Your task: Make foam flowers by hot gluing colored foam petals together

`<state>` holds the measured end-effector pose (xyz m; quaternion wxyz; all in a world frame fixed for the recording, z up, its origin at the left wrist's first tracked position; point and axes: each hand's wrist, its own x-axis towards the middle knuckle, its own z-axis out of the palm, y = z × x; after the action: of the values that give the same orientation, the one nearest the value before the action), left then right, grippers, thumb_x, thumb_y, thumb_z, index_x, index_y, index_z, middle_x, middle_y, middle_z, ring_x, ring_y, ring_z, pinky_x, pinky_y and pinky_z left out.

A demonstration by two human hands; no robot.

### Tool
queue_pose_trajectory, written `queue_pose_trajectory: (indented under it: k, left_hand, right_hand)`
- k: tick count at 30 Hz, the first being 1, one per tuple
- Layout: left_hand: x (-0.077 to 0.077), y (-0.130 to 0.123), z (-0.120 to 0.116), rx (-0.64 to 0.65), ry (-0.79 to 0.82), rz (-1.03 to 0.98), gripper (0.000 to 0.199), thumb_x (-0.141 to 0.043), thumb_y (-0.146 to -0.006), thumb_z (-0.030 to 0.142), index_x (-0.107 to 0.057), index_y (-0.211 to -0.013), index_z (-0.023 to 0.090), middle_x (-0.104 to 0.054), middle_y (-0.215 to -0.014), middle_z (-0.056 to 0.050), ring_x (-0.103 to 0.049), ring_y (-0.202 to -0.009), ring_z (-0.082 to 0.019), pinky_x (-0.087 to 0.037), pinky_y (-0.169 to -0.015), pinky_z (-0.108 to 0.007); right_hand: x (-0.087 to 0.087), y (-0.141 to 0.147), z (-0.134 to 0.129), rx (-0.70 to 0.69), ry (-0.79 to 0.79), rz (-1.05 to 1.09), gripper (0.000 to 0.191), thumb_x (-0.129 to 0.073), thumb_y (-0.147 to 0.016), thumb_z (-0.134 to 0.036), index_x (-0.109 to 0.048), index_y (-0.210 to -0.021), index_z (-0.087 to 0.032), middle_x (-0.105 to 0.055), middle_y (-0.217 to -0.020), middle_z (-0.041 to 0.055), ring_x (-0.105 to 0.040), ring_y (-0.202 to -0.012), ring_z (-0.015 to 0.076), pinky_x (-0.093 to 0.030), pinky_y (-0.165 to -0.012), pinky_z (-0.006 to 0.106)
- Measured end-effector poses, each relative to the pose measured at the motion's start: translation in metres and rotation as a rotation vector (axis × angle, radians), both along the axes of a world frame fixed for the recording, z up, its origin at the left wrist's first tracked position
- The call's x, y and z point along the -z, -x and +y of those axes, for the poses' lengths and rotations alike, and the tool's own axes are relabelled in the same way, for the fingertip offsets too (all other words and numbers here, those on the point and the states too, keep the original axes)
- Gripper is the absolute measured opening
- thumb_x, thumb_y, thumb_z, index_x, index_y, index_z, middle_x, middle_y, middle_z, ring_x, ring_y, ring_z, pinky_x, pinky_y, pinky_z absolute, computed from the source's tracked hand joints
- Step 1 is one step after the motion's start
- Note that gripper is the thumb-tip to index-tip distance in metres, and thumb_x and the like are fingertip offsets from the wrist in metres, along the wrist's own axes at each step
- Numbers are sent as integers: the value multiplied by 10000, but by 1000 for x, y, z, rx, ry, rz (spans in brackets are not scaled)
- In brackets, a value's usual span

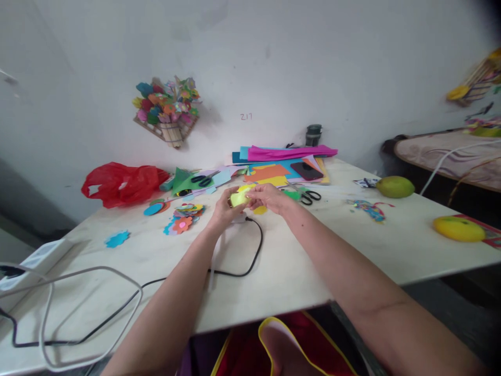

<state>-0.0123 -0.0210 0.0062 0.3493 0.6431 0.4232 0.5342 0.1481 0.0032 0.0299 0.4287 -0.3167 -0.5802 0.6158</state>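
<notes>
Both of my hands meet above the middle of the table, around a small yellow-green paper piece (239, 197). My left hand (225, 210) grips it from the left, the fingers curled round its edge. From the right, my right hand (266, 197) pinches the same piece with thumb and fingers. Its exact shape is blurred. On the table just below my hands lies a yellow round piece (260, 210). Black-handled scissors (310, 197) rest to the right, next to green paper (291, 195). A pile of paper flowers (183, 223) lies left of my hands.
A black cable (259, 250) loops below my hands. Coloured sheets (270, 169) and a phone (307, 171) lie at the back. A red plastic bag (125, 184) is back left, a blue flower (117, 238) left, a green mango (395, 186) and yellow one (458, 228) right.
</notes>
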Motion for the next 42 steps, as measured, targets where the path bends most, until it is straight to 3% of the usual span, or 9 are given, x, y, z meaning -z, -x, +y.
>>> queue_pose_trajectory:
  k: [4,7,10,14,18,25,33,42]
  left_hand:
    - [-2,0,-2,74,-10,-140,583,-702,-598,292,-480,-1132,217,-450,-1201,-93,-576,-810,-140,-525,-666,-316]
    - [-2,1,0,14,-17,-135,321,-687,-614,341,-581,-840,139,-509,-1150,-106,-564,-895,-177,-520,-694,-315]
    - [-2,2,0,-21,21,-80,310,-655,-636,412,-571,-648,113,-583,-1046,-120,-568,-889,-195,-510,-658,-292]
    - [-2,2,-2,-10,85,-30,379,-609,-663,487,-610,-698,109,-645,-905,-117,-585,-798,-178,-479,-612,-266]
    - [-2,3,-2,4,87,-2,441,-561,-677,553,-611,-705,115,-655,-855,-115,-585,-742,-169,-462,-574,-252]
    - [0,5,-1,-44,96,13,462,-551,-667,585,-575,-649,124,-658,-754,-103,-573,-634,-142,-431,-509,-225]
    - [2,5,2,-74,84,8,444,-557,-674,568,-558,-640,125,-651,-718,-94,-561,-592,-129,-429,-491,-222]
    - [2,4,3,-107,90,-12,410,-626,-623,529,-577,-667,124,-648,-704,-81,-550,-570,-120,-426,-484,-221]
  right_hand:
    - [5,-8,16,290,28,182,59,-608,-732,-120,-586,-681,-100,-616,-542,22,-592,-484,93,-512,-506,188]
    - [13,-22,31,569,120,284,98,-559,-756,-75,-531,-673,-120,-604,-535,5,-604,-479,104,-519,-514,210]
    - [24,-38,44,694,145,280,160,-536,-761,-50,-466,-653,-144,-561,-495,-28,-606,-478,97,-514,-513,192]
    - [37,-52,58,815,136,182,156,-554,-738,-60,-456,-663,-156,-547,-486,-32,-600,-462,114,-509,-474,208]
    - [40,-56,67,911,-17,75,89,-541,-751,-134,-511,-669,-153,-540,-512,-33,-580,-444,104,-467,-404,188]
    - [28,-40,54,683,-100,-24,75,-584,-689,-83,-581,-678,-157,-574,-517,-28,-533,-411,72,-452,-408,172]
    - [18,-28,32,529,-102,-107,301,-588,-755,-349,-532,-539,-148,-486,-405,-32,-394,-303,46,-337,-292,169]
    - [18,-21,26,231,14,78,108,-668,-678,-190,-600,-712,-114,-617,-570,17,-521,-459,62,-447,-444,171]
